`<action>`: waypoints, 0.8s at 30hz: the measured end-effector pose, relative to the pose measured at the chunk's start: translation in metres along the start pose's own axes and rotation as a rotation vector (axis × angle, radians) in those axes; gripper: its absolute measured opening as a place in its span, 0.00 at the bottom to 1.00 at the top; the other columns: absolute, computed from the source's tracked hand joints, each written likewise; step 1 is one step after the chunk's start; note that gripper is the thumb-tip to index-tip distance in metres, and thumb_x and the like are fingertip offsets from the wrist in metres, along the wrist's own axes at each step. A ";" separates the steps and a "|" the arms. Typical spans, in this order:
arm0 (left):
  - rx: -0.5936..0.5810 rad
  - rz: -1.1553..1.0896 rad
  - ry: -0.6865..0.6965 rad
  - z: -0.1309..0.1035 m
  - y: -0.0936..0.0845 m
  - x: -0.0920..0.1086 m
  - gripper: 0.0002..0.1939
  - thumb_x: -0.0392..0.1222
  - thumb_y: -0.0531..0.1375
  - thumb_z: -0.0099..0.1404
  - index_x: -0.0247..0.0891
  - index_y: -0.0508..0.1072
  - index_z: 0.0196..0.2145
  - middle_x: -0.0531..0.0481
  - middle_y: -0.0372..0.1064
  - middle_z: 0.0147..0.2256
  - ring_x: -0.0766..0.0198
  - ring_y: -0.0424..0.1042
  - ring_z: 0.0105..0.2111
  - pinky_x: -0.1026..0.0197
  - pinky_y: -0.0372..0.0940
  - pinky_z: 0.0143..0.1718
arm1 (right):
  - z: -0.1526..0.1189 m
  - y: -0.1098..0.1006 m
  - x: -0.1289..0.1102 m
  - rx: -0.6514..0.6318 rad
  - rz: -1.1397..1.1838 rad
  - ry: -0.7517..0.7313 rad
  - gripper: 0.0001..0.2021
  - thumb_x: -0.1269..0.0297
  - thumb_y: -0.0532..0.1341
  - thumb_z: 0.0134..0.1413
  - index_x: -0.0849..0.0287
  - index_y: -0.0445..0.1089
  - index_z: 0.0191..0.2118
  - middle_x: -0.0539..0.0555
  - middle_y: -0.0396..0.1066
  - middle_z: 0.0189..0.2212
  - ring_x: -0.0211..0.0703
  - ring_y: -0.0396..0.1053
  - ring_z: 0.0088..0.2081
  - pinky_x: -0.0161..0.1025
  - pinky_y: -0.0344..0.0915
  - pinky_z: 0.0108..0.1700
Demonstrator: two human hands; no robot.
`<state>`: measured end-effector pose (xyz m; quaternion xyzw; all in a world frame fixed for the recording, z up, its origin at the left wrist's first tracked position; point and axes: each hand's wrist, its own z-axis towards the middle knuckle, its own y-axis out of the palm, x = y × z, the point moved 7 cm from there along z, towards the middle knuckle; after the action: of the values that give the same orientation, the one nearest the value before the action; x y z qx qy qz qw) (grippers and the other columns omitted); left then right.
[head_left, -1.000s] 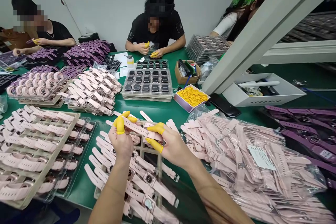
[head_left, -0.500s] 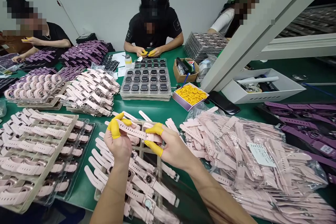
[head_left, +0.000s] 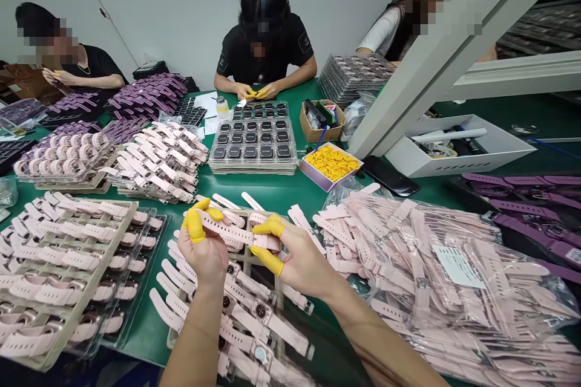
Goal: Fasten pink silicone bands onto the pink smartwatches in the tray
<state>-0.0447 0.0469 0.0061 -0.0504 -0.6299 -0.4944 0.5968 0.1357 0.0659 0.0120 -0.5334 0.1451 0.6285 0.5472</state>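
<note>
Both my hands hold one pink watch strap (head_left: pixel 233 233) above a tray, stretched between them. My left hand (head_left: pixel 203 248), with yellow finger cots, pinches its holed end. Yellow-tipped fingers of my right hand (head_left: pixel 297 254) grip the other end near the buckle loop. Below lies a tray (head_left: pixel 280 344) of pink-strapped watches (head_left: pixel 261 311), several with their dark round backs facing up. Loose pink straps (head_left: pixel 306 227) lie just right of my hands. My forearms cover part of the tray.
Stacked trays of pink-strapped watches (head_left: pixel 68 254) stand at left. A bag of pink straps (head_left: pixel 454 254) fills the right. Ahead are trays of black watch faces (head_left: pixel 253 140), a box of yellow finger cots (head_left: pixel 330 164) and a white slanted post (head_left: pixel 436 48). A co-worker (head_left: pixel 265 42) sits opposite.
The view has shifted slightly. My hands keep the same hold on the strap. At left, a co-worker's lower hand has come up to the other one.
</note>
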 end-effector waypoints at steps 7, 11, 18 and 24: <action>-0.047 0.005 -0.011 -0.006 0.005 -0.003 0.20 0.55 0.70 0.63 0.34 0.82 0.39 0.50 0.75 0.24 0.65 0.74 0.22 0.61 0.74 0.27 | -0.002 0.000 0.001 0.001 -0.052 -0.048 0.08 0.67 0.62 0.65 0.55 0.70 0.49 0.57 0.76 0.42 0.51 0.75 0.43 0.46 0.73 0.44; -0.072 0.000 0.014 -0.008 0.009 -0.002 0.20 0.56 0.70 0.63 0.34 0.82 0.38 0.50 0.76 0.24 0.64 0.75 0.22 0.61 0.75 0.27 | -0.003 0.005 0.002 0.008 -0.076 -0.098 0.09 0.67 0.62 0.66 0.55 0.69 0.51 0.58 0.76 0.42 0.51 0.75 0.42 0.46 0.74 0.42; -0.066 0.007 0.029 -0.008 0.011 0.001 0.20 0.56 0.71 0.61 0.34 0.83 0.37 0.51 0.76 0.24 0.65 0.75 0.21 0.63 0.75 0.26 | -0.006 0.003 -0.004 0.153 -0.052 -0.287 0.09 0.66 0.63 0.68 0.52 0.70 0.51 0.55 0.75 0.38 0.46 0.75 0.39 0.42 0.75 0.40; -0.087 0.005 -0.019 -0.008 0.011 -0.004 0.20 0.57 0.71 0.62 0.35 0.83 0.38 0.50 0.76 0.24 0.65 0.75 0.22 0.63 0.75 0.27 | -0.004 0.004 -0.008 0.106 -0.088 -0.329 0.07 0.65 0.61 0.70 0.52 0.74 0.49 0.55 0.74 0.38 0.45 0.75 0.39 0.40 0.76 0.38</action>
<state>-0.0308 0.0496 0.0075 -0.0826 -0.6132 -0.5194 0.5894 0.1324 0.0573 0.0155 -0.3997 0.0632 0.6741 0.6180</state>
